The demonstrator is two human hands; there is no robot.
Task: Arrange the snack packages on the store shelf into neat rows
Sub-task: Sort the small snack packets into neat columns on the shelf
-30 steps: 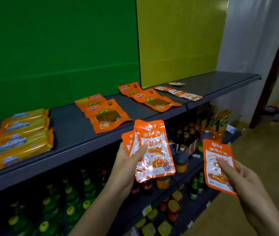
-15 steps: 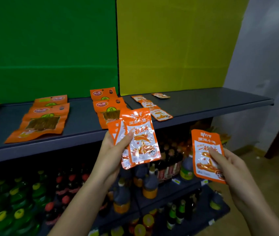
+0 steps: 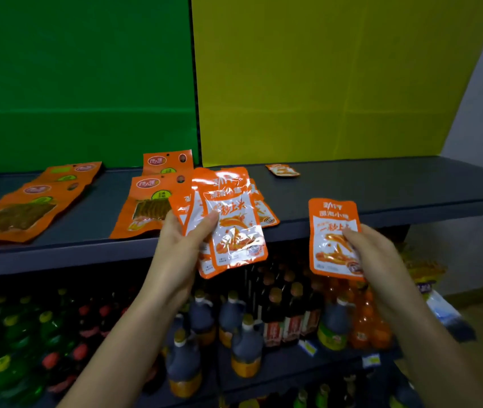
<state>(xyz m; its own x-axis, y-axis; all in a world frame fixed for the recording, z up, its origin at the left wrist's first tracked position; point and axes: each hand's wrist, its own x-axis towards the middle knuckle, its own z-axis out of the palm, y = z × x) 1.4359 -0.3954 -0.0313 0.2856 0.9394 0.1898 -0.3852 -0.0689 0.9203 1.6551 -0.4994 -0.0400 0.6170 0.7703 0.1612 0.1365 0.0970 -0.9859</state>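
My left hand [image 3: 182,241] grips a fanned stack of small orange-and-white snack packets [image 3: 228,222] in front of the dark grey shelf [image 3: 381,189], thumb across the front one. My right hand [image 3: 372,254] pinches a single matching packet [image 3: 330,231] just below the shelf's front edge. More of these small packets lie on the shelf: one near the back wall [image 3: 283,170], others [image 3: 265,213] partly hidden behind the held stack. Larger orange pouches lie in two rows, one in the middle [image 3: 149,207] and one further left [image 3: 25,207].
The right part of the shelf is bare grey surface. Below it, lower shelves hold dark sauce bottles [image 3: 243,334], orange bottles [image 3: 364,316] and green bottles [image 3: 4,363]. A green panel and a yellow panel back the shelf.
The view has swung right and closer to the shelf. Both hands have risen with their packets; the left stack now overlaps the shelf's front edge and the right packet sits near it.
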